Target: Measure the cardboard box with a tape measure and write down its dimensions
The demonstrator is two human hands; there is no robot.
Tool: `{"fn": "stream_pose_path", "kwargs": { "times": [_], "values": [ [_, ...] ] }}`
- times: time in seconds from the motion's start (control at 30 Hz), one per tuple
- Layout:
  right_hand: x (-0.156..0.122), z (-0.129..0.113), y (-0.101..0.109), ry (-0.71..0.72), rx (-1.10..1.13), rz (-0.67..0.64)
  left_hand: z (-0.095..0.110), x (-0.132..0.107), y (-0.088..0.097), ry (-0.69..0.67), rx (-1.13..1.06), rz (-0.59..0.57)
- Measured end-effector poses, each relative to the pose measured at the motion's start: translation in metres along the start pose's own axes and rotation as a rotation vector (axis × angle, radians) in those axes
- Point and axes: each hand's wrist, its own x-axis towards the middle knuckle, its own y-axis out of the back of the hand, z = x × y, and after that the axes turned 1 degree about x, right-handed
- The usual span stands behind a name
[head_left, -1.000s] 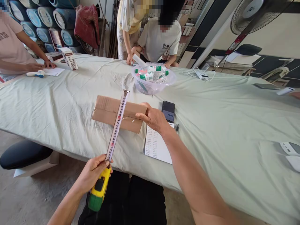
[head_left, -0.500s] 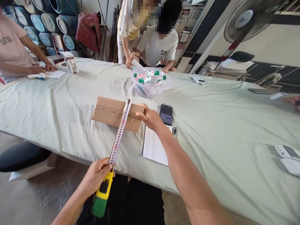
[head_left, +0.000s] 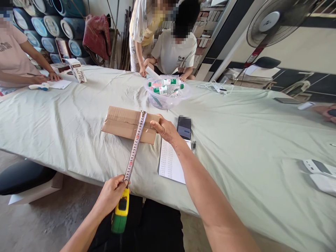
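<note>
My left hand [head_left: 111, 194] is closed on the tape measure [head_left: 120, 214], a yellow and green case, pinching its blade just above the case at the table's near edge. The white blade [head_left: 132, 154] is pulled out and slants up across a brown cardboard box [head_left: 118, 122]. Its metal hook lies at the box's far edge. My right hand [head_left: 167, 129] grips the right end of the box, thumb on top, fingers hidden behind. A printed sheet [head_left: 169, 162], a dark phone [head_left: 184, 126] and a pen [head_left: 194, 145] lie right of the box.
A cloth-covered table [head_left: 236, 147] spreads before me. Beyond the box stands a clear plastic basin [head_left: 168, 101] of bottles. A small carton [head_left: 76, 70] is at the far left. Several people are around the table; one writes. A stool [head_left: 26, 176] stands at the lower left.
The tape measure's case has swung right, so it hangs more upright below my left hand. The box has tilted slightly under the blade. Both hands keep their holds.
</note>
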Motion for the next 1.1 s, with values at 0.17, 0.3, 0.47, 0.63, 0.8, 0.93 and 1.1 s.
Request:
{"fn": "stream_pose_path", "kwargs": {
  "times": [0.17,0.3,0.47,0.63,0.8,0.93,1.1],
  "values": [
    [-0.001,-0.002,0.0,0.002,-0.009,0.01,-0.007,0.003,0.0,0.0,-0.044,-0.015],
    [0.0,-0.001,-0.001,0.001,-0.002,0.009,-0.01,0.003,0.0,-0.012,-0.092,-0.053],
    [-0.002,-0.002,-0.001,0.018,-0.03,0.031,-0.008,-0.002,0.004,-0.023,-0.263,-0.151],
    [-0.021,-0.01,-0.01,0.043,-0.191,0.058,-0.003,-0.011,0.016,-0.031,-0.412,-0.2],
    [-0.045,-0.013,-0.043,0.108,-0.524,0.152,0.005,-0.01,0.026,-0.032,-0.502,-0.149],
    [-0.052,0.003,-0.058,0.103,-0.424,0.119,0.017,-0.006,0.026,-0.043,-0.55,-0.059],
    [-0.062,0.051,-0.018,0.017,-0.426,0.266,0.021,0.001,0.027,-0.045,-0.521,-0.091]
  ]
}}
